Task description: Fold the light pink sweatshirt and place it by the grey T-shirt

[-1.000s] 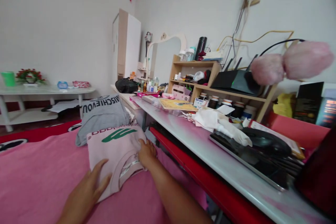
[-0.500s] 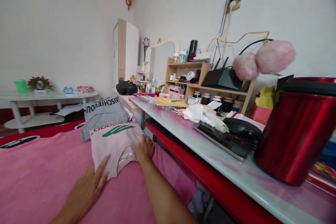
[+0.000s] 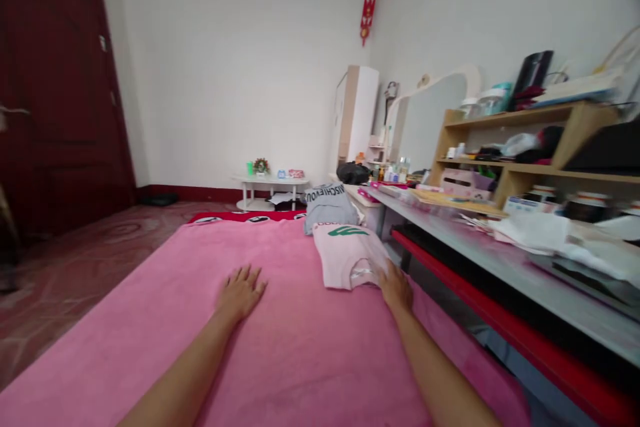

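My left hand lies flat on the pink bed cover, fingers spread, with nothing in it. At the right edge of a folded pale pink T-shirt rests my right hand, its fingers stretched along the cloth near the neckline. The shirt has a green print, and its collar faces me. Just behind it, touching, sits a folded grey garment with dark lettering.
A long desk with a red edge runs along the bed's right side, carrying a wooden shelf and clutter. Beyond the bed's far end stands a low white table. A dark red door is at left.
My view has swung left, showing the door and floor. My left hand has left the T-shirt and moved left onto the cover. My right hand stays at the shirt's right edge.
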